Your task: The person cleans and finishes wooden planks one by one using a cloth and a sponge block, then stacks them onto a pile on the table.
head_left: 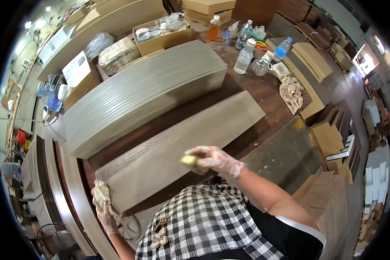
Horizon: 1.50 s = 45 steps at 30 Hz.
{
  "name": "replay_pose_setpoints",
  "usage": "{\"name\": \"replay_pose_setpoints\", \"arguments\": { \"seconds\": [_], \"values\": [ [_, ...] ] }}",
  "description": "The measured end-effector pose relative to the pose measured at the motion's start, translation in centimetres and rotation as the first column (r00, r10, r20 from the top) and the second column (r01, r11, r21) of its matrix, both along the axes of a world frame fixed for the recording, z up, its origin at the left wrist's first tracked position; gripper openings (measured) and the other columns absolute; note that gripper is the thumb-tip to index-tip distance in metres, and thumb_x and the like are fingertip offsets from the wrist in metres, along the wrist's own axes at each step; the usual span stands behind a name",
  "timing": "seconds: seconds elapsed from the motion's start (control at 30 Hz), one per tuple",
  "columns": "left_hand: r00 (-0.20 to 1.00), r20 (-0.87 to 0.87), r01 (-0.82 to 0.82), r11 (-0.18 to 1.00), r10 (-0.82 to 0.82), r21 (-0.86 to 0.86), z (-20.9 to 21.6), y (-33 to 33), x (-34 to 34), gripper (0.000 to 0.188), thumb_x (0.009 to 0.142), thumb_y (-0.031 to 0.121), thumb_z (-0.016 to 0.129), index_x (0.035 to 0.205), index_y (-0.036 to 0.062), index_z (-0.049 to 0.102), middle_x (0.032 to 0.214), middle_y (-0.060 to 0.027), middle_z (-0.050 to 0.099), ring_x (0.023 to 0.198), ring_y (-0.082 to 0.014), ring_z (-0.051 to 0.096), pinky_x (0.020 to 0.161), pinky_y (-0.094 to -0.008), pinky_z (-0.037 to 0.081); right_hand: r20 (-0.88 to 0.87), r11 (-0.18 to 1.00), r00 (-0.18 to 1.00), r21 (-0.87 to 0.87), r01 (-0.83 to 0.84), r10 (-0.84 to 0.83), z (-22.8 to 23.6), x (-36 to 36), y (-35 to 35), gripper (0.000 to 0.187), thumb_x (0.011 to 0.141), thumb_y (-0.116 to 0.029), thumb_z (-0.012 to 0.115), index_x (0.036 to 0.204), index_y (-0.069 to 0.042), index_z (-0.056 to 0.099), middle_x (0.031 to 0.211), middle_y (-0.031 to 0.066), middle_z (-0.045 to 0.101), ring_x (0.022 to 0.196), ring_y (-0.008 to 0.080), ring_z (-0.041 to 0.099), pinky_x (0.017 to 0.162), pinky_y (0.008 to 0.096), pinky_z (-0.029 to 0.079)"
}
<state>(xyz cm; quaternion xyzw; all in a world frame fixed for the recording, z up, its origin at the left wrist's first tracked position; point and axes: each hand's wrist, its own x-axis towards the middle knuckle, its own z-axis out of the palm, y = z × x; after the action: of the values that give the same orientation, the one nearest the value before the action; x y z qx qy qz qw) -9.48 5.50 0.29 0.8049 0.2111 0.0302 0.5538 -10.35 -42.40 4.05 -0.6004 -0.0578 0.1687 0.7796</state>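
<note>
A long grey-brown board (pixel 177 143) lies slantwise on the dark reddish table in front of me. My right hand (pixel 219 161), in a white glove with pink dots, is closed round a small block (pixel 190 161), pale yellow with a darker underside, that looks like a sponge. It is over the board's near edge; whether the block touches the wood I cannot tell. At the board's left end my gloved left hand (pixel 106 217) grips a crumpled off-white cloth (pixel 101 195). Its fingers are partly hidden by the cloth.
Beyond the board stands a long stack of similar boards (pixel 147 91). Bottles, including a clear bottle (pixel 245 56), and a crumpled beige rag (pixel 291 93) occupy the table's far right. An open carton (pixel 162 41) holds plastic-wrapped items. Stacked brown panels (pixel 323 201) stand at my right.
</note>
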Motion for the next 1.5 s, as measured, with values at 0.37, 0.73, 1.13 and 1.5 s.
{"name": "replay_pose_setpoints", "arguments": {
  "seconds": [0.37,0.73,1.13,1.5],
  "values": [
    [0.995,-0.076,-0.06,0.998,0.06,-0.004,4.1,-3.0,-3.4,0.043,0.085,0.034,0.057,0.109,-0.002,0.059,0.09,-0.0035,0.061,0.077,-0.0128,0.054,0.066,-0.0288,0.045,-0.467,0.814,0.884,0.52,0.26,0.016,-3.8,-4.9,-5.7,0.049,0.076,-0.025,0.07,0.115,0.0,0.053,0.111,0.012,0.057,0.097,0.0228,0.059,0.085,0.0365,0.049],
    [0.882,0.183,-0.416,0.9,0.435,-0.131,-1.0,1.1,-13.4,0.033,0.086,0.019,0.057,0.109,-0.0052,0.057,0.103,-0.0074,0.061,0.086,-0.0149,0.056,0.077,-0.0272,0.043,0.1,0.994,0.995,0.102,-0.034,0.023,0.9,0.9,0.0,0.057,0.078,-0.049,0.062,0.109,-0.002,0.053,0.106,0.0157,0.058,0.082,0.024,0.063,0.066,0.0354,0.055],
    [0.302,0.24,-0.82,0.38,0.923,-0.428,-5.9,2.7,-36.5,0.055,0.086,0.037,0.054,0.128,0.0025,0.042,0.12,-0.0147,0.051,0.101,-0.0278,0.055,0.08,-0.0394,0.049,-0.091,0.638,0.639,0.256,-0.726,0.764,2.9,8.9,31.2,0.033,0.086,-0.025,0.059,0.106,0.0,0.054,0.084,-0.0009,0.054,0.074,0.0066,0.049,0.066,0.0211,0.042],
    [0.359,0.155,-0.751,0.186,0.921,0.633,-1.9,9.0,-34.2,0.033,0.082,0.03,0.058,0.091,-0.002,0.062,0.079,-0.015,0.065,0.069,-0.0262,0.062,0.057,-0.0378,0.046,-0.135,0.644,0.662,-0.155,-0.749,0.737,0.8,12.1,38.8,0.03,0.084,-0.029,0.062,0.091,-0.001,0.06,0.075,0.0013,0.056,0.069,0.0095,0.051,0.064,0.0242,0.042]
  ]
}}
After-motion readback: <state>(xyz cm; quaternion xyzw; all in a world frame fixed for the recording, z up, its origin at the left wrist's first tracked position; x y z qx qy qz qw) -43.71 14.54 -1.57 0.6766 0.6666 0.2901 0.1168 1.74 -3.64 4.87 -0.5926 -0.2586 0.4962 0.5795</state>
